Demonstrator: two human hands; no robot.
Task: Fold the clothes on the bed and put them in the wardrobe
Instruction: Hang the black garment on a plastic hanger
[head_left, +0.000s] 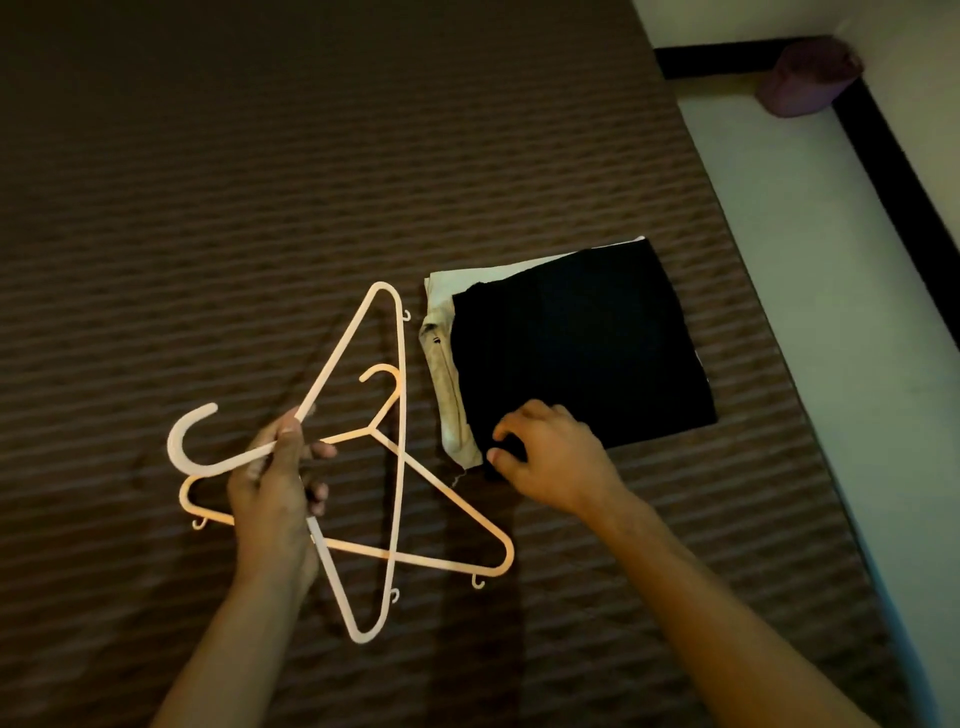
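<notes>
1. At the near corner of the folded stack, the right hand (550, 457) curls its fingers and thumb onto the black garment (582, 348), seemingly getting purchase to lift.
2. Left of it, the left hand (275, 478) clamps its fingers round the neck of the white hanger (400, 441), which crosses the orange hanger (447, 561), probably to clear both off together.
3. Under the black piece lies a pale garment (447, 395), its edges showing at left and top.
4. The stack sits near the right edge of the bed (260, 182), with bare floor (810, 234) beyond; open cover stretches away behind. No wardrobe is in view.
</notes>
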